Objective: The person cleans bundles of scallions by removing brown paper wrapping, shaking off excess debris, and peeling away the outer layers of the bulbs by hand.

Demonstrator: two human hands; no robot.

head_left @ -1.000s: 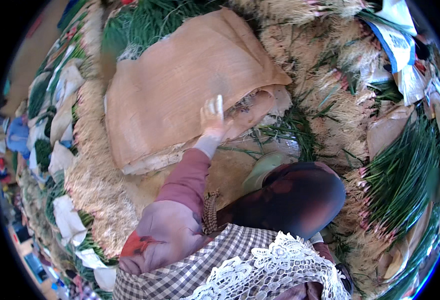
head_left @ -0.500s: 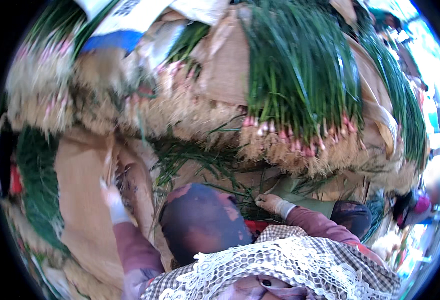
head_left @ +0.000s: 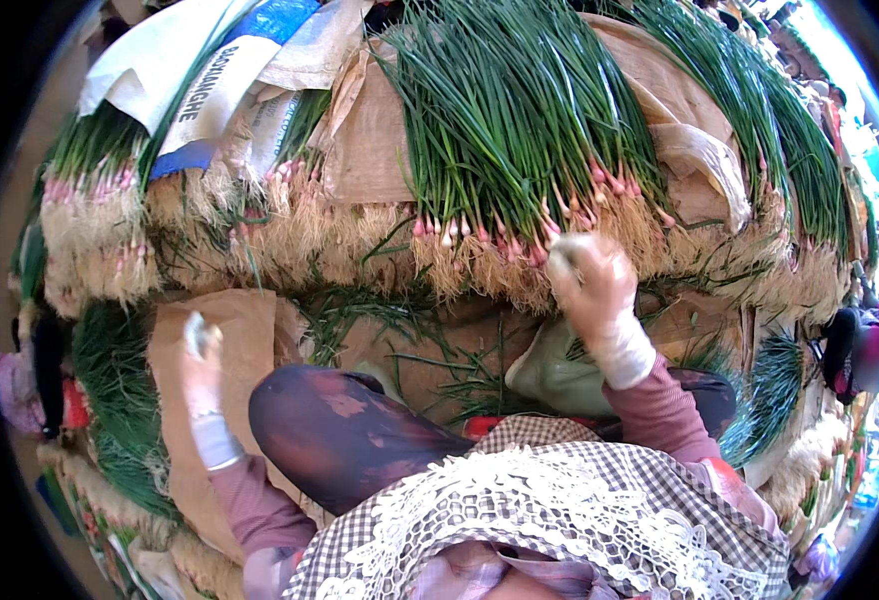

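My right hand is lifted in front of a wide bunch of spring onions, with long green leaves, pink-white bulbs and straw-coloured roots. Its curled fingers are level with the bulbs and smeared by motion, so whether they touch or hold any stays unclear. To the left, my left hand hovers over a brown sheet of sacking or paper spread beside my knee. Something pale bluish shows at its fingertips, too blurred to name. Both wrists wear whitish cuffs.
More spring onions lie along the raised row, partly under white and blue sacks and brown cloth. Loose green leaves litter the ground near my boot. Another heap of greens stands at left. A person is at far right.
My right hand has risen from low by my knee to the bulbs of the bunch. My left hand has come off the brown sheet's fold, which now lies flatter. The view has shifted.
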